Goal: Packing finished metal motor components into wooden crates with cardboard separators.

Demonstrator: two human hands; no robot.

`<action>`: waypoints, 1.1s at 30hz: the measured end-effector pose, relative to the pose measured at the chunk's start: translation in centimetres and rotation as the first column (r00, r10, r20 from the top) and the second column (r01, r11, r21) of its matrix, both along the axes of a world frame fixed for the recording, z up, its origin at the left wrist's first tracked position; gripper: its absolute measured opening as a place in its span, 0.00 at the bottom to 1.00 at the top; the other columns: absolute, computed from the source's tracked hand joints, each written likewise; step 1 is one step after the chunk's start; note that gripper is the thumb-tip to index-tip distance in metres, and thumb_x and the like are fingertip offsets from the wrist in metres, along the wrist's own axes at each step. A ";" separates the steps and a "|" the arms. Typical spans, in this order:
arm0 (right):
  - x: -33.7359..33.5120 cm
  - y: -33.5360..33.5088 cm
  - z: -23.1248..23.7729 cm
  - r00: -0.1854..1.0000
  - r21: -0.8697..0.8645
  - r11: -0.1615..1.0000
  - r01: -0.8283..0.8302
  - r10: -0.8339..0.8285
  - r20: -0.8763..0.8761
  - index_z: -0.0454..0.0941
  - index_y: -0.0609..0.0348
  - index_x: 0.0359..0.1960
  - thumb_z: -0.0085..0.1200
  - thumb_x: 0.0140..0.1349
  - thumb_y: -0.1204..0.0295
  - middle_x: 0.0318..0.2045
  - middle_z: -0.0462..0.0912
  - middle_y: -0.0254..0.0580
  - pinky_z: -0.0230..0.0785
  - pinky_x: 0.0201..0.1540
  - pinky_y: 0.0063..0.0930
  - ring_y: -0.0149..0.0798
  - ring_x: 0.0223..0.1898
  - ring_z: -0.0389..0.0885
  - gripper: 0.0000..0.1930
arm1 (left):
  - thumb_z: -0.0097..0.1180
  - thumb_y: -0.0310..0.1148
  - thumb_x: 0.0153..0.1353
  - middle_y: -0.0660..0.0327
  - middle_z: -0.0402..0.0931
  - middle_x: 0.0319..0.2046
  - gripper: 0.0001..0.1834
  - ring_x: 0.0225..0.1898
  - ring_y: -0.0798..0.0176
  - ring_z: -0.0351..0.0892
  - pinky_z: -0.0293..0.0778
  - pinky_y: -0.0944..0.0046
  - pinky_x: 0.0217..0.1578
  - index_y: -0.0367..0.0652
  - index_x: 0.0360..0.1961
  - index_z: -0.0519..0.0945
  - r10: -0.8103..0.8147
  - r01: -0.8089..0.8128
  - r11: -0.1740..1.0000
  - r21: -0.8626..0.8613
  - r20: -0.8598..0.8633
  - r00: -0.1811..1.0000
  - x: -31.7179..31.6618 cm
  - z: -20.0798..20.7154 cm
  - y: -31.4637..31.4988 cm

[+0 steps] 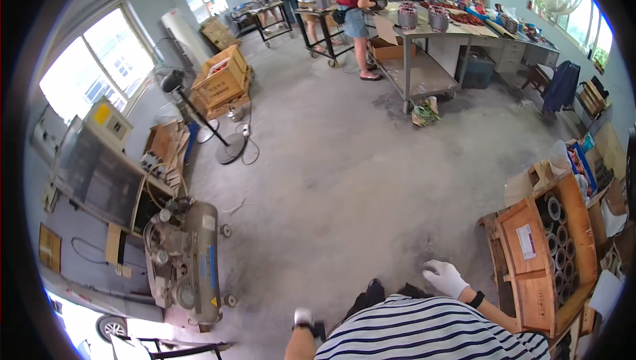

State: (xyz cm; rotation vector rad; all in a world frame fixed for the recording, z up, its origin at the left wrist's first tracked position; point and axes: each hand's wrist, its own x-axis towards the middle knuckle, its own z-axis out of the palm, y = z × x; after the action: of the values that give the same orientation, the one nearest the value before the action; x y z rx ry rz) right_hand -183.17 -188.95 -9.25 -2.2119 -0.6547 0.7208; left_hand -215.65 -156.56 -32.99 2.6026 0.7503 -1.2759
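My right hand (pixel 446 278) wears a white glove with a dark band at the wrist. It hangs over the floor beside my striped shirt, its fingers loosely bent and partly apart, with nothing in them. My left hand (pixel 303 317), also gloved in white, hangs low at my other side; its fingers are too foreshortened to make out. Nearest to the right hand is a wooden crate (pixel 523 254) holding several dark cylindrical parts (pixel 560 244) with toothed ring ends. Neither hand touches it.
An air compressor (pixel 192 260) on small wheels stands at left, with a pedestal fan (pixel 230 149) beyond it. Further off are a yellow crate (pixel 222 81) and a workbench (pixel 424 32) bearing wound motor stators (pixel 407 16). Several people work at the far tables. A plant bundle (pixel 425 113) lies by the bench.
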 end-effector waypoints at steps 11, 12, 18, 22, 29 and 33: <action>26.6 11.7 -4.8 0.986 -0.079 0.987 0.143 -0.148 -0.075 0.78 0.65 0.38 0.51 0.52 0.65 0.28 0.80 0.56 0.72 0.34 0.33 0.47 0.28 0.81 0.16 | 0.50 0.40 0.54 0.49 0.76 0.41 0.17 0.45 0.45 0.74 0.71 0.54 0.45 0.41 0.42 0.76 0.470 -0.347 0.865 -0.362 0.827 0.308 48.0 14.5 22.9; 30.8 13.8 -5.9 0.988 -0.070 0.989 0.134 -0.139 -0.072 0.78 0.65 0.38 0.51 0.52 0.65 0.28 0.80 0.56 0.72 0.34 0.33 0.47 0.28 0.81 0.16 | 0.50 0.41 0.54 0.49 0.77 0.40 0.18 0.44 0.45 0.75 0.71 0.53 0.45 0.42 0.41 0.77 0.426 -0.366 0.884 -0.291 0.824 0.374 49.3 11.9 24.3; 50.0 31.3 -0.6 1.000 0.021 1.000 0.007 -0.007 -0.020 0.78 0.64 0.38 0.51 0.53 0.65 0.33 0.80 0.56 0.72 0.40 0.35 0.49 0.34 0.81 0.16 | 0.48 0.42 0.50 0.45 0.74 0.45 0.21 0.48 0.44 0.73 0.69 0.53 0.50 0.42 0.41 0.79 0.649 -0.597 0.760 -0.256 0.250 0.718 42.9 -1.4 32.7; 61.3 41.4 -0.4 0.991 0.027 0.999 -0.044 0.040 0.125 0.77 0.64 0.39 0.52 0.53 0.65 0.35 0.80 0.55 0.71 0.41 0.34 0.50 0.37 0.80 0.16 | 0.49 0.41 0.50 0.45 0.76 0.41 0.21 0.46 0.44 0.75 0.71 0.54 0.45 0.38 0.40 0.79 0.950 -0.937 0.311 -0.156 0.016 0.313 43.4 -3.3 39.9; 70.9 51.7 -1.9 0.998 -0.022 0.999 0.037 -0.038 -0.058 0.77 0.64 0.40 0.49 0.54 0.63 0.36 0.80 0.55 0.70 0.44 0.37 0.53 0.40 0.78 0.18 | 0.48 0.43 0.50 0.43 0.75 0.41 0.21 0.46 0.42 0.73 0.69 0.52 0.48 0.40 0.39 0.80 0.749 -0.690 0.659 -0.299 0.337 0.570 72.2 -5.4 59.2; 77.6 53.4 -0.1 0.974 -0.101 0.974 0.201 -0.210 -0.086 0.76 0.65 0.41 0.49 0.54 0.63 0.35 0.80 0.55 0.70 0.43 0.37 0.53 0.40 0.78 0.18 | 0.50 0.41 0.53 0.45 0.77 0.39 0.19 0.44 0.44 0.75 0.70 0.54 0.47 0.38 0.39 0.79 0.403 -0.287 0.915 -0.284 0.679 0.614 100.7 7.6 62.9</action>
State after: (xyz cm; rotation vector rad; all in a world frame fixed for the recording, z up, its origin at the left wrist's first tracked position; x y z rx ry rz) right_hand -105.61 -135.59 -9.38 -2.2710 -0.3436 0.7574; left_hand -114.95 -93.64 -25.36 2.3514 0.8724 -0.1112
